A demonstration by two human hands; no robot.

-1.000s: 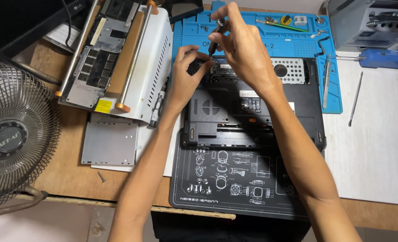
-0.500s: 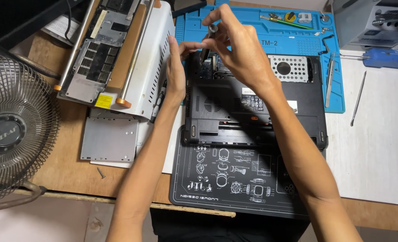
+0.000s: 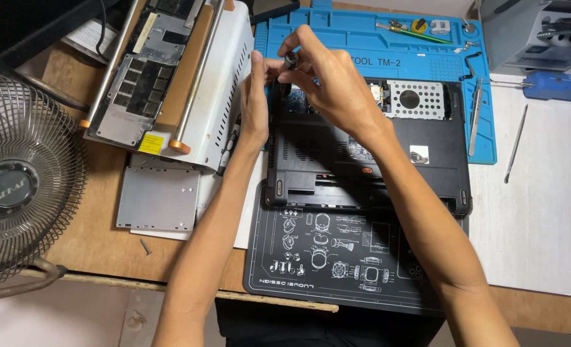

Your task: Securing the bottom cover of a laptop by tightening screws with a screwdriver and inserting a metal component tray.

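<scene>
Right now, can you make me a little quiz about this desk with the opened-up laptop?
1. True or false: both hands are over the far left corner of the black laptop.
2. What sits left of the laptop, at the desk's edge? A) a fan B) a kettle C) a lamp
3. What colour is the mat under the laptop's far end?

Key:
1. True. The left hand and the right hand meet there, and the right fingers pinch a small dark tool handle.
2. A, the round wire fan.
3. Blue, the blue mat with small tools on it.
</scene>
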